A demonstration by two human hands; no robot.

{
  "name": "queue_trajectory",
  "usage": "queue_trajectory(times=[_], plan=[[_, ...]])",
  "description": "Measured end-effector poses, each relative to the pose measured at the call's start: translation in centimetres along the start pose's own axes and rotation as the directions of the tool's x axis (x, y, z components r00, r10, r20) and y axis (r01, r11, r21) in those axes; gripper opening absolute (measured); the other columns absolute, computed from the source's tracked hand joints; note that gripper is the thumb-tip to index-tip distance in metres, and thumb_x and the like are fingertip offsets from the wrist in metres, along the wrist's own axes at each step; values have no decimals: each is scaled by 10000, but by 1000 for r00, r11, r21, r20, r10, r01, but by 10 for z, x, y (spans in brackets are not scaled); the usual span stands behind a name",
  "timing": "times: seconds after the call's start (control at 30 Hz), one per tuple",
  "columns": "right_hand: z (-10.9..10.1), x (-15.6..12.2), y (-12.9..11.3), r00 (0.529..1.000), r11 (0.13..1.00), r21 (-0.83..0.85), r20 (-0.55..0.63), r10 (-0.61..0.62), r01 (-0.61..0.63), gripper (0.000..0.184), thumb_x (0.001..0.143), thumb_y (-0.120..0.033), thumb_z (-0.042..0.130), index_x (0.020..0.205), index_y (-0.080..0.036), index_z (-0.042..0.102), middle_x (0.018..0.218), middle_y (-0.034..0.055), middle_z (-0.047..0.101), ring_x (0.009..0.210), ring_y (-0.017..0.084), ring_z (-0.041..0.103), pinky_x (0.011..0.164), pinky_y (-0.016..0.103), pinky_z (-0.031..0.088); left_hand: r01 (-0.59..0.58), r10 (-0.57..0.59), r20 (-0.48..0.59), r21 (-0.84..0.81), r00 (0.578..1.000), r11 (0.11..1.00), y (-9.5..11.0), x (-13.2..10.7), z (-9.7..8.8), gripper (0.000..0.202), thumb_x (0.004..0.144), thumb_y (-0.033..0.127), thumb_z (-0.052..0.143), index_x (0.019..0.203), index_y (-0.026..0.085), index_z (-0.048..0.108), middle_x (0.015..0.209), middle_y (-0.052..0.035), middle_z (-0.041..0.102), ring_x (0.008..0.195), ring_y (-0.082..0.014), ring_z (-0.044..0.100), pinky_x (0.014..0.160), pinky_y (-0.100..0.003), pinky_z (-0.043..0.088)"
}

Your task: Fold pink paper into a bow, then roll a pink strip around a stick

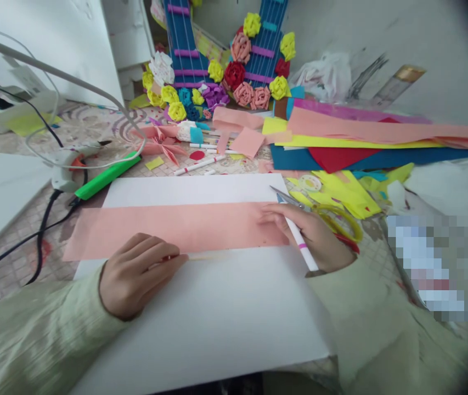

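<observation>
White sheet (217, 318) under pink strip (176, 227) — L fingers (167, 259) loose on its edge, R fingers (275, 215) gripping pen (302, 248).

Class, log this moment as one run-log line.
left hand: on pink strip | right hand: holds pen, at strip's right end | under: white sheet | nearby: scissors

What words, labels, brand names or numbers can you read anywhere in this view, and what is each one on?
No text is legible.
White pen in the right hand: only a pink band shows, no print.
Loose pens beyond the white sheet: markings too small to read.
Pink paper strip and white sheet: blank.
Pixelated patch at the right: blurred out, unreadable.
</observation>
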State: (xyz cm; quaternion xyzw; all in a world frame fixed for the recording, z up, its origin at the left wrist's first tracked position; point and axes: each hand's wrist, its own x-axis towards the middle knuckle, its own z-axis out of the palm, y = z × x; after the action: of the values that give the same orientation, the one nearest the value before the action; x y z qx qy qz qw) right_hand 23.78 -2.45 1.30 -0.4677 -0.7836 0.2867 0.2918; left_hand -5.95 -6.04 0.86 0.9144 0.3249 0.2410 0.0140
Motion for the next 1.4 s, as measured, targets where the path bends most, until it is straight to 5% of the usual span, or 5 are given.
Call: queue_trajectory(times=[1.4], plan=[[-20, -2, 8, 1000, 976, -218, -25, 9, -14, 195, 785, -233, 496, 964, -241, 574, 929, 12, 649, 931, 185, 572, 812, 316, 466, 46, -40, 64, -91, 997, 995, -2, 14, 12, 196, 772, 62, 481, 909, 166, 576, 842, -48, 566, 754, -146, 494, 668, -327, 402]])
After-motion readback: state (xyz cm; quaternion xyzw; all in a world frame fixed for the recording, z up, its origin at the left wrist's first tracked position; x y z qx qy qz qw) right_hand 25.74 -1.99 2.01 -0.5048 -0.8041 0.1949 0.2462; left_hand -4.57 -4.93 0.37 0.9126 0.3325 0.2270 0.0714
